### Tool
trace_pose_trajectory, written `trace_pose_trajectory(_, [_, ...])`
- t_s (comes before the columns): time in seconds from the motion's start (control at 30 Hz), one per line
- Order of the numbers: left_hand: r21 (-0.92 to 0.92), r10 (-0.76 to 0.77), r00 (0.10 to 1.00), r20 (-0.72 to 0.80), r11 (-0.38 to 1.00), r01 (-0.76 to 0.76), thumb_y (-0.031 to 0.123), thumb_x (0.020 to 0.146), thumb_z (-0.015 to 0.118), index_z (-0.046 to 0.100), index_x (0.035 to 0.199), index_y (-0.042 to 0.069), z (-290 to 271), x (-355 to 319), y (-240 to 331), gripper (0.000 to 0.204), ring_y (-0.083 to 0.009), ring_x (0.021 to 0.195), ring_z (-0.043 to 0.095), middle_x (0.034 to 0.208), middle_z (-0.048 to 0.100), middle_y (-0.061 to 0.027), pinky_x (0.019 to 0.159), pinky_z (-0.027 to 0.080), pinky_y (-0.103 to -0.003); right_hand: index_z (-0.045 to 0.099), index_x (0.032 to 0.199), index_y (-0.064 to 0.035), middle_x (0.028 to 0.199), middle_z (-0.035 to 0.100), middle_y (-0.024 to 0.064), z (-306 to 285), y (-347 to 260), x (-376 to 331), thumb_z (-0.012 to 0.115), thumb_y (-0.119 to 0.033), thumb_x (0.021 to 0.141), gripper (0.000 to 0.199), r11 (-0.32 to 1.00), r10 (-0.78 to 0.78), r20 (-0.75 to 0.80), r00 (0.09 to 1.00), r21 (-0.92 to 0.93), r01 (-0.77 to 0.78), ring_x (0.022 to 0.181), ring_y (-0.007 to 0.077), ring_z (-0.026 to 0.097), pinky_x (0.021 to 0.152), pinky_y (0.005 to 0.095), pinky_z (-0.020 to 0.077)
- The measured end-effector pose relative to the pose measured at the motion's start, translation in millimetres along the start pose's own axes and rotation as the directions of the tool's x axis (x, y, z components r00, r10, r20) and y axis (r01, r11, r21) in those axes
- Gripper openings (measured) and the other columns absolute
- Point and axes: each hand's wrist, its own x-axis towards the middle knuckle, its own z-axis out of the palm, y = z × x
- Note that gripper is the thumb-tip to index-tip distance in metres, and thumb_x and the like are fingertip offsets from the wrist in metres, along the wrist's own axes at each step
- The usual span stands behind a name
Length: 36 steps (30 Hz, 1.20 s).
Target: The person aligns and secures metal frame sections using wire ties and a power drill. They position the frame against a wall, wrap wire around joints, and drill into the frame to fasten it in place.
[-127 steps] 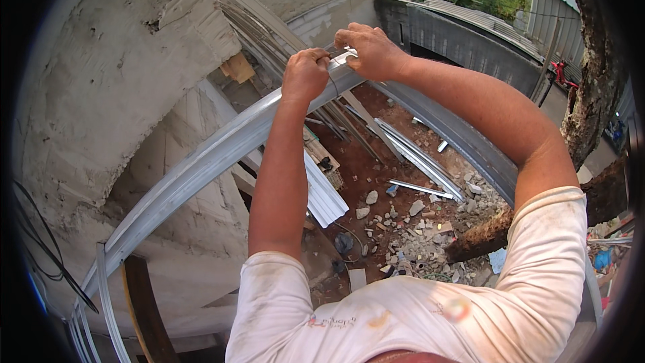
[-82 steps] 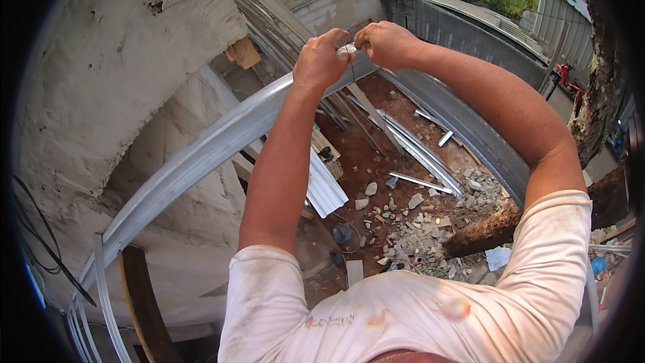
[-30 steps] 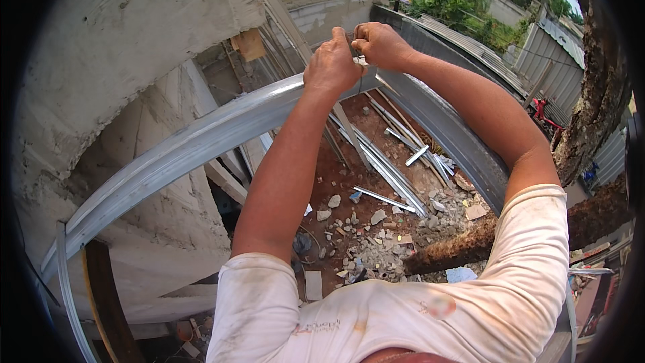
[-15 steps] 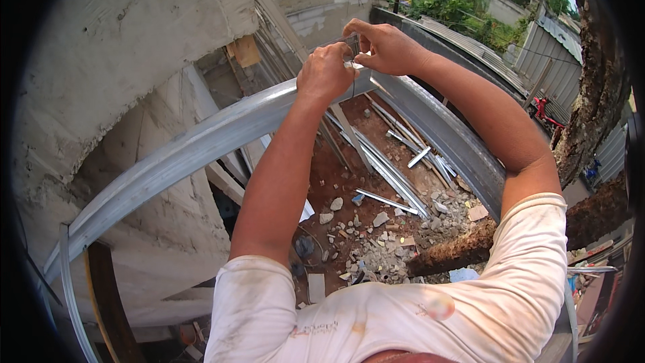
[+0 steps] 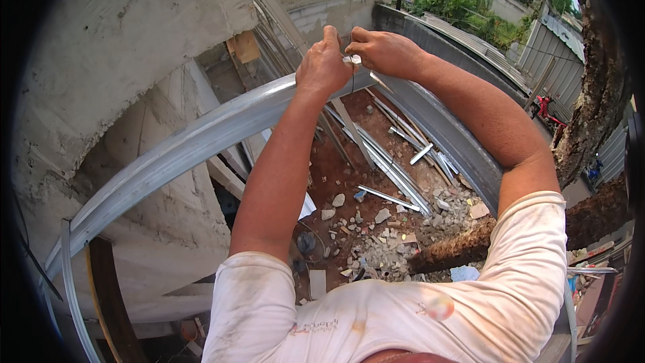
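My left hand point(image 5: 324, 66) and my right hand point(image 5: 384, 51) meet just above a long grey metal rail point(image 5: 195, 144) that curves across the view. Between their fingertips both pinch a small white piece point(image 5: 352, 60). A thin dark wire point(image 5: 353, 82) hangs from it down over the rail. The heel of my left hand sits against the rail's top edge, while my right hand is a little above it. I cannot tell how the piece is fixed to the rail.
A rough concrete wall point(image 5: 101, 47) rises at the left. Far below lie red earth with rubble point(image 5: 376, 242) and several loose metal strips point(image 5: 396, 175). A tree trunk point(image 5: 598, 94) stands at the right, with a corrugated fence point(image 5: 557, 47) behind it.
Both hands have stayed together at the same spot on the rail, lifting slightly and working the small piece between the fingers. The view has tilted a little.
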Motion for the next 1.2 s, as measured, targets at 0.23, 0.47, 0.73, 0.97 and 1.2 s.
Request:
trace_pose_trajectory(0.23, [0.004,0.03,0.999,-0.016,1.0,-0.03,0.024,0.078,0.083,0.047,0.117,0.01,0.4,-3.1,-0.6,0.055,-0.0297,0.106,0.068,0.104,0.074,-0.0104,0.086,0.053,-0.045,0.071,0.1,-0.0044,0.1,0.064,0.0088,-4.9,11.5,14.2,0.062,-0.005,0.084,0.019,0.98,-0.16,0.045,0.986,-0.111,0.164,0.103,0.028,0.064,0.093,0.0401,0.052])
trace_pose_trajectory(0.47, [-0.018,0.027,1.0,-0.008,0.999,-0.027,0.024,0.079,0.081,0.047,0.118,0.011,-4.2,-5.9,2.4,0.053,-0.0298,0.108,0.068,0.105,0.074,-0.0091,0.086,0.053,-0.045,0.068,0.092,0.0017,0.087,0.069,0.016,-14.2,19.3,26.6,0.059,-0.006,0.084,0.015,0.969,0.029,0.232,0.972,0.233,-0.085,0.085,0.0286,0.066,0.089,0.0392,0.0518])
trace_pose_trajectory(0.73, [0.001,0.05,0.999,-0.017,0.999,-0.05,0.027,0.079,0.08,0.053,0.117,0.013,-2.4,-6.6,-0.3,0.048,-0.0335,0.106,0.068,0.106,0.072,-0.0128,0.085,0.055,-0.047,0.065,0.095,0.0005,0.077,0.064,0.0063,-22.2,17.9,33.8,0.055,-0.017,0.1,0.021,0.578,0.276,0.642,0.715,0.484,-0.657,0.071,0.0153,0.065,0.068,0.0297,0.055])
trace_pose_trajectory(0.97, [0.038,0.042,0.999,-0.024,0.998,-0.041,0.026,0.08,0.079,0.062,0.123,0.017,3.9,-4.6,2.4,0.047,-0.0274,0.111,0.066,0.11,0.073,-0.0067,0.091,0.053,-0.044,0.063,0.088,-0.0009,0.072,0.061,0.0056,-37.0,31.0,10.1,0.066,-0.034,0.095,0.034,0.857,0.304,0.162,0.939,0.383,-0.344,0.064,0.0195,0.058,0.063,0.0358,0.0489])
trace_pose_trajectory(1.2, [0.035,0.03,0.999,0.012,0.999,-0.03,0.027,0.08,0.079,0.074,0.115,0.021,-4.0,-7.6,-0.1,0.036,-0.0262,0.11,0.067,0.114,0.073,-0.0067,0.093,0.053,-0.042,0.075,0.093,-0.0047,0.097,0.074,0.0114,-69.4,-27.3,12.3,0.071,-0.044,0.087,0.04,0.895,0.444,0.479,0.757,-0.195,-0.401,0.095,0.032,0.07,0.084,0.0424,0.0571])
